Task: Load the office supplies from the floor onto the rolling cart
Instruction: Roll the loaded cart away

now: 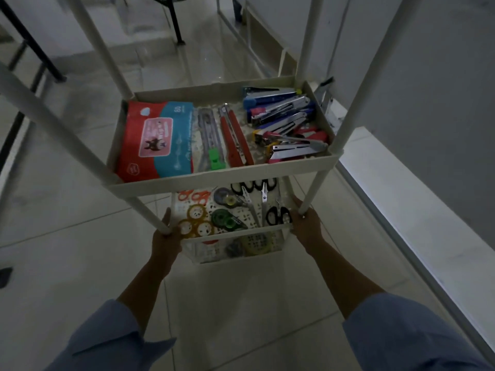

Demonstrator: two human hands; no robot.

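A white rolling cart (214, 176) with tiered trays stands in front of me. Its upper visible tray holds a red and teal wipes pack (155, 140), red-handled cutters (237, 140) and several staplers (284, 121). On the tray below lie scissors (254, 191), tape dispensers (227, 218) and tape rolls (192, 220). A lowest tray (235, 247) shows more tape rolls. My left hand (166, 242) grips the lower tray's left corner by the post. My right hand (305, 223) grips the tray's right corner by the other post.
Pale tiled floor (80, 210) surrounds the cart. A grey wall (428, 103) with a bright white ledge (401, 210) runs along the right. Black metal furniture legs (40, 57) stand at the far left and back. A metal object (328, 100) lies beyond the cart's right side.
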